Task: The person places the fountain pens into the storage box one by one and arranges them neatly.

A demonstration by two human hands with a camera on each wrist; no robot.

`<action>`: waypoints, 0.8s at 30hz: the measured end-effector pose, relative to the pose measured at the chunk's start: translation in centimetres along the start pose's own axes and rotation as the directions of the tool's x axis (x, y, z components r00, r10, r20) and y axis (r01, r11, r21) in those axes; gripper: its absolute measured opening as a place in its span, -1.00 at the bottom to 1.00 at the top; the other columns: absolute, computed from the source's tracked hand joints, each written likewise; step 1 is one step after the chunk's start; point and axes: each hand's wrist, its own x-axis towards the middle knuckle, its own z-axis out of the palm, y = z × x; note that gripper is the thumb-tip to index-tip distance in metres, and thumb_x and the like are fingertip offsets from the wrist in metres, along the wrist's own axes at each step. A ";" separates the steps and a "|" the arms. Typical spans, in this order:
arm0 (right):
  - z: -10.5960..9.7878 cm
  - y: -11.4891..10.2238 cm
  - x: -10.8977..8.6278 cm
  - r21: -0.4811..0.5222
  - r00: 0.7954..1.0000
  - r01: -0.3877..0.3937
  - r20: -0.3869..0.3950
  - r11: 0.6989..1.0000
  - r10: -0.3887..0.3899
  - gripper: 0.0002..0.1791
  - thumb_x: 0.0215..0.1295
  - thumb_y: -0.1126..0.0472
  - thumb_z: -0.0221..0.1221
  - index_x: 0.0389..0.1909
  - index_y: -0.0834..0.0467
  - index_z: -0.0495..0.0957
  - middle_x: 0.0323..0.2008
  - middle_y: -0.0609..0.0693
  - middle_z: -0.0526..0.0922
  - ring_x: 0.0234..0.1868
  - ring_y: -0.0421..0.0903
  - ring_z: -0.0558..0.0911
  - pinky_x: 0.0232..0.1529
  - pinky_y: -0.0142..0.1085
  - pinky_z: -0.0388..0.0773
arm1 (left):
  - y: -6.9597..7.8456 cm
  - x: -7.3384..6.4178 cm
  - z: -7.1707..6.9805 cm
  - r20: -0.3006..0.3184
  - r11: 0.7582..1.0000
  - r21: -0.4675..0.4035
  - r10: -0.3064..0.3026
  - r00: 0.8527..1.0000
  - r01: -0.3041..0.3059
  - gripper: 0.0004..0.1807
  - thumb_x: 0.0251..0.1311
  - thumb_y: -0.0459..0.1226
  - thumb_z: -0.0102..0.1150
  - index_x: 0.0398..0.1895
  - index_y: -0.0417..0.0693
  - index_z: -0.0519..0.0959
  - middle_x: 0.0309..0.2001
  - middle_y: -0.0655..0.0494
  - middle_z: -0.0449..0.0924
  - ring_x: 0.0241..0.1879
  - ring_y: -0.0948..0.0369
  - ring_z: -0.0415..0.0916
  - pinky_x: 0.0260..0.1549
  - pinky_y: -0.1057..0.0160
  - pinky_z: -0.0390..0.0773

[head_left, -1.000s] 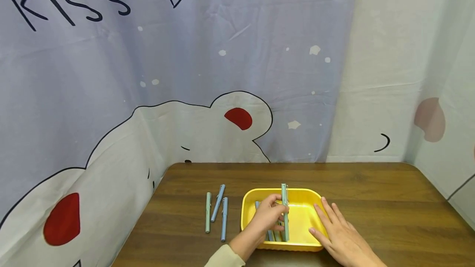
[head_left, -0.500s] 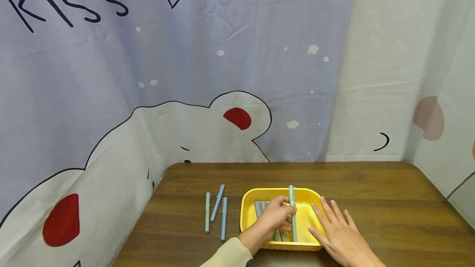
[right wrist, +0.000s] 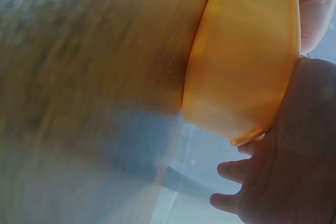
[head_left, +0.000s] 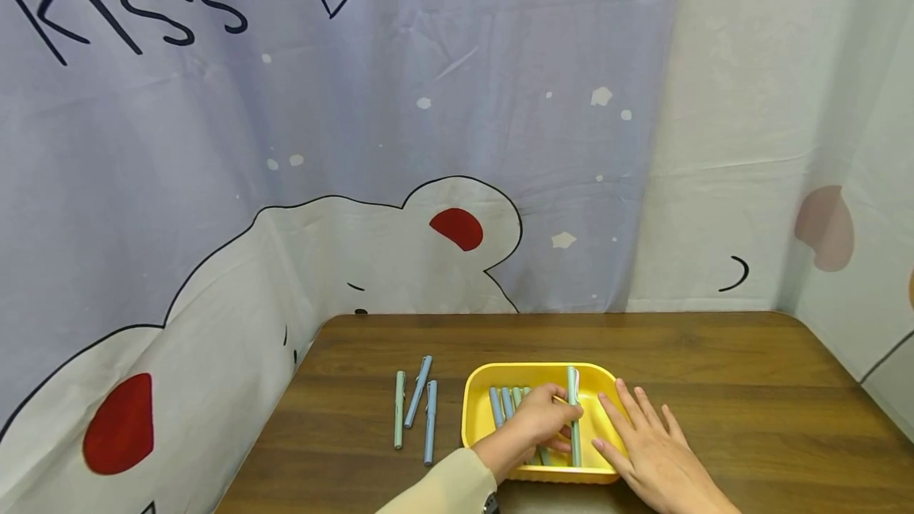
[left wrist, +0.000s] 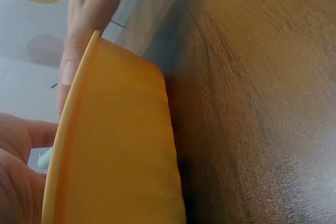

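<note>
A light green pen (head_left: 575, 439) with a clip stands out in the right half of the yellow tray (head_left: 550, 477), and my left hand (head_left: 537, 421) pinches it between thumb and fingers. Several blue and green pens (head_left: 496, 403) lie side by side in the tray's left part, partly covered by that hand. With fingers spread, my right hand (head_left: 660, 450) touches the tray's right rim. In the left wrist view the tray wall (left wrist: 115, 140) hides most of the left hand's fingers. The right wrist view shows the right hand (right wrist: 294, 156) against the tray's outside.
Left of the tray, a green pen (head_left: 399, 411) and two blue pens, one slanted (head_left: 418, 392) and one straighter (head_left: 431, 423), lie on the brown wooden table (head_left: 343, 411). A printed curtain (head_left: 457, 101) hangs behind the table's back edge.
My left hand has moved right across the tray with the green pen, and the pen's top has come lower. More pens at the left show now. The right hand has stayed at the rim.
</note>
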 end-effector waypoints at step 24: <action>-0.2 -0.1 0.1 0.035 0.999 -0.028 0.041 0.999 0.027 -0.27 0.50 -0.28 -0.01 0.51 0.06 0.32 0.56 0.24 0.11 0.49 0.35 0.22 0.28 0.47 0.10 | 0.1 2.0 1.1 0.098 0.989 0.016 -0.149 0.984 0.148 -0.88 0.29 -0.34 0.31 -0.28 -0.14 0.52 -0.46 -0.07 0.62 -0.62 0.19 0.59 -0.48 0.16 0.73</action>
